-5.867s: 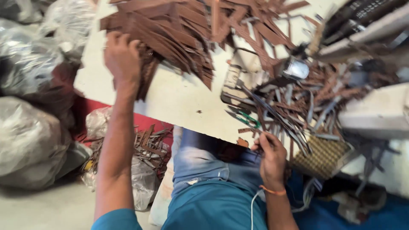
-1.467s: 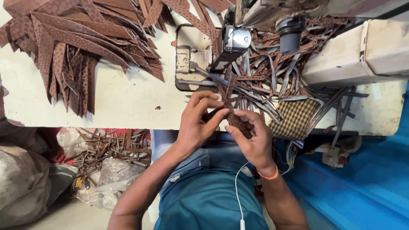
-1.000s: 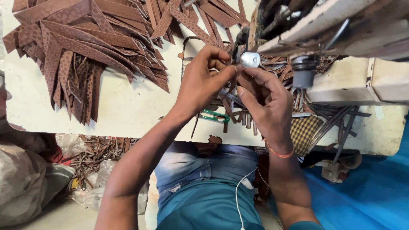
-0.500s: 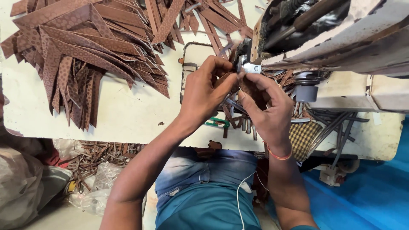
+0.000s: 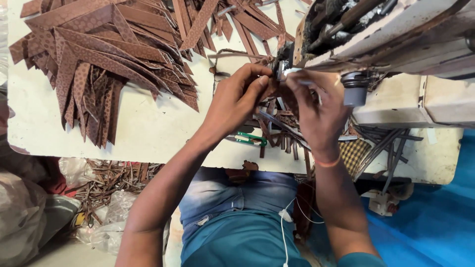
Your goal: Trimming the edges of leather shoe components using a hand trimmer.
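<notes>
A narrow brown strip (image 5: 271, 88) sat under the head of the sewing machine (image 5: 396, 34), near the far edge of the table (image 5: 148, 128), and both hands met on it. The left hand (image 5: 235, 101) pinched the strip's near end between thumb and fingertips, its fingers curled tight. The right hand (image 5: 319, 111) pressed its fingers together around the strip just beside the machine's foot, though how it gripped was partly hidden; an orange band (image 5: 327, 161) circled its wrist. Just below the hands lay green-handled snips (image 5: 252, 139) among loose dark strips. To the left, well apart, a big heap of patterned brown strips (image 5: 99, 59) fanned across the table. Off the table's near edge, scraps filled clear plastic bags (image 5: 106, 198) on the floor.
</notes>
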